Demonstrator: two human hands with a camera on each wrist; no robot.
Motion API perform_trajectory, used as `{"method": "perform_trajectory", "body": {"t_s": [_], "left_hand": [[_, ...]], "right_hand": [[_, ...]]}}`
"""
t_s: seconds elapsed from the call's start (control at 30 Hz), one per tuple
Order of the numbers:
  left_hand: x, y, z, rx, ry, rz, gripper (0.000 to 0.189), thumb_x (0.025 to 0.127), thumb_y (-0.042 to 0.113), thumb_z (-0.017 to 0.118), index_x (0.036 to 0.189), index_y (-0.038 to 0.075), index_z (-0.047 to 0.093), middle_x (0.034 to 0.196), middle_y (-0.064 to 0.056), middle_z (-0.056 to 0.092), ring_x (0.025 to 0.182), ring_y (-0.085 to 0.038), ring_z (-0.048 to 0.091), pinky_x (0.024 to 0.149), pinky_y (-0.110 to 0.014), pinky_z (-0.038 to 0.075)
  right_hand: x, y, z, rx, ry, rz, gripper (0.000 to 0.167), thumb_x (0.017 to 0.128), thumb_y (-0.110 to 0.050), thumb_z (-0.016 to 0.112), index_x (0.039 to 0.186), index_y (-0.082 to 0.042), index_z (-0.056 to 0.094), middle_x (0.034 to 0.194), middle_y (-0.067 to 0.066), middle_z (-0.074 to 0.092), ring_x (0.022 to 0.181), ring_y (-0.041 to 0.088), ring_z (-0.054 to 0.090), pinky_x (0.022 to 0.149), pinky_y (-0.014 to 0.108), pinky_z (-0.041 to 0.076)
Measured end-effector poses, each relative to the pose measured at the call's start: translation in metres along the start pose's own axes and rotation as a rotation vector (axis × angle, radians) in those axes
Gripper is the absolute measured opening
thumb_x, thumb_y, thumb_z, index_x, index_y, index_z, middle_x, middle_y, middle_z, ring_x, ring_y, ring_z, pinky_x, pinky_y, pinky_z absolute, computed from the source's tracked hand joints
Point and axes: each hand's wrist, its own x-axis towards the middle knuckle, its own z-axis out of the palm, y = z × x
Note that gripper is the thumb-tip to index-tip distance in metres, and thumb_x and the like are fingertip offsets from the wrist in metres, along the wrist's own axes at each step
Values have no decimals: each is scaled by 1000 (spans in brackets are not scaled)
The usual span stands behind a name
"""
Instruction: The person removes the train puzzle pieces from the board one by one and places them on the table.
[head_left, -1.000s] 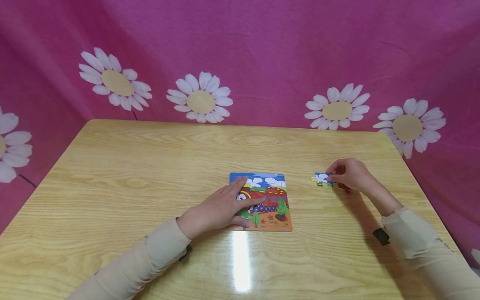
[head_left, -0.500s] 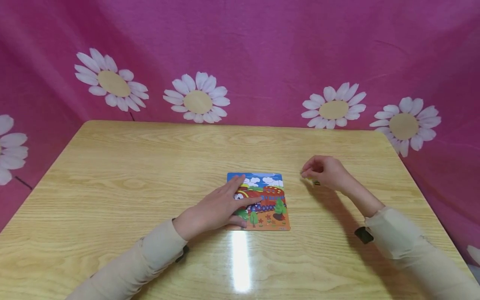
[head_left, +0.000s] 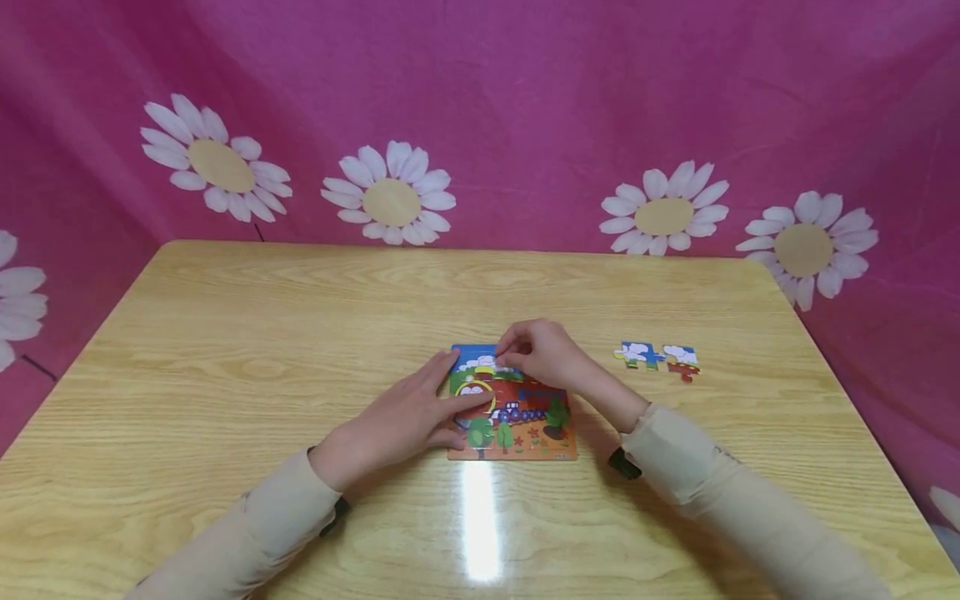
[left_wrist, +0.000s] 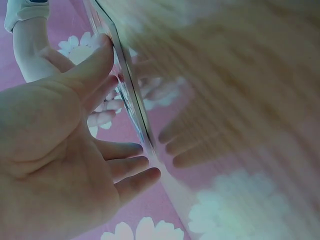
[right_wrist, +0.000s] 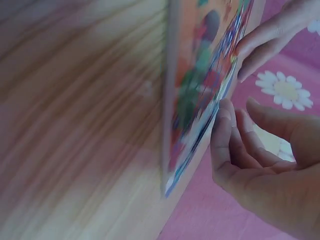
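Note:
A square jigsaw puzzle [head_left: 536, 447] with a red train, trees and clouds lies flat on the table. My left hand [head_left: 401, 421] rests with spread, straight fingers along its left side; in the left wrist view the thumb [left_wrist: 100, 57] touches the board's edge. My right hand [head_left: 551, 358] is over the puzzle's top part, thumb and fingertips together at the cloud area. It seems to pinch a small puzzle piece, largely hidden by the fingers. In the right wrist view the curled fingers [right_wrist: 222, 132] reach the puzzle face.
Two loose puzzle pieces lie right of the puzzle: one with a white cloud and green [head_left: 637, 355], the other with cloud and red [head_left: 681, 362]. The wooden table [head_left: 300, 317] has a pink flowered cloth [head_left: 510, 125] behind it.
My right hand has moved left from the loose pieces to the top of the puzzle, uncovering two pieces on the table. My left hand has slid slightly left, showing more of the train's face.

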Motion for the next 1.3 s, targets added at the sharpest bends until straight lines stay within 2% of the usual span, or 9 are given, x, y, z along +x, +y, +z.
{"method": "perform_trajectory", "body": {"t_s": [0.1, 0.37, 0.63, 0.83, 1.1, 1.3], "left_hand": [[-2, 0, -1, 1, -2, 6, 56, 90, 39, 67, 142, 20, 56, 152, -35, 25, 141, -47, 25, 107, -55, 35], [-2, 0, -1, 15, -46, -16, 55, 93, 38, 63, 144, 22, 52, 152, -34, 25, 142, -44, 24, 107, -56, 34], [-1, 0, -1, 22, -53, -8, 54, 93, 38, 63, 144, 22, 53, 151, -35, 27, 142, -44, 25, 108, -54, 34], [-1, 0, -2, 11, -46, -5, 54, 93, 37, 64, 143, 22, 53, 150, -35, 27, 141, -44, 26, 107, -54, 35], [-1, 1, -3, -7, -70, -21, 54, 94, 37, 63, 145, 22, 52, 153, -34, 25, 143, -43, 22, 109, -55, 33], [-1, 2, -4, 0, -78, -29, 55, 93, 38, 63, 145, 23, 52, 153, -33, 24, 143, -44, 22, 109, -55, 33]], "right_hand": [[4, -7, 6, 1, -5, 0, 7, 89, -6, 71, 92, 0, 72, 79, 4, 69, 70, 13, 58, 67, 27, 47], [10, -10, 12, -20, -10, 28, 6, 88, -8, 72, 89, -2, 73, 75, 1, 68, 66, 10, 55, 65, 26, 45], [14, -9, 14, 33, -18, 147, 28, 87, -12, 74, 109, 3, 67, 74, 4, 62, 63, 12, 51, 57, 24, 40], [13, -11, 11, 32, -16, 112, 22, 87, -12, 74, 104, 2, 72, 71, 2, 62, 61, 11, 49, 58, 24, 40], [12, -13, 7, 13, 68, 86, 8, 89, -12, 74, 91, -4, 74, 75, 2, 66, 69, 14, 55, 64, 27, 44], [12, -12, 6, 33, 82, 77, 5, 87, -10, 75, 86, -6, 73, 75, 2, 67, 70, 15, 58, 68, 29, 46]]}}
